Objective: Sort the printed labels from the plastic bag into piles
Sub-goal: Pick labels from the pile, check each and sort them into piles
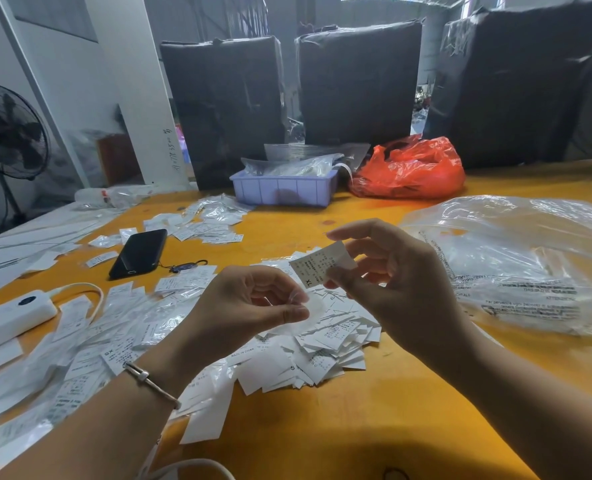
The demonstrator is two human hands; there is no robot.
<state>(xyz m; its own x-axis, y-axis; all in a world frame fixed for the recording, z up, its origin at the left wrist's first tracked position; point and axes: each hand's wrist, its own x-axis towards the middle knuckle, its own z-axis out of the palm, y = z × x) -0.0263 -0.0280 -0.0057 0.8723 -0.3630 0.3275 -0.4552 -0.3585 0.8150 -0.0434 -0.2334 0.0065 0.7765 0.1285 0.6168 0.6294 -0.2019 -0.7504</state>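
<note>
Right hand [388, 271] pinches small white printed XL label [317, 266]; left hand [253, 306] pinches thin clear plastic film [317, 308], both above loose white label pile [322, 348] on yellow table [374, 410].

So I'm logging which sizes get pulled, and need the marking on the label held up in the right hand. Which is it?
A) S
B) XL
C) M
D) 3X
B: the label pinched in the right hand shows "XL" printed at its lower edge, held above the loose pile of labels on the yellow table.
</note>
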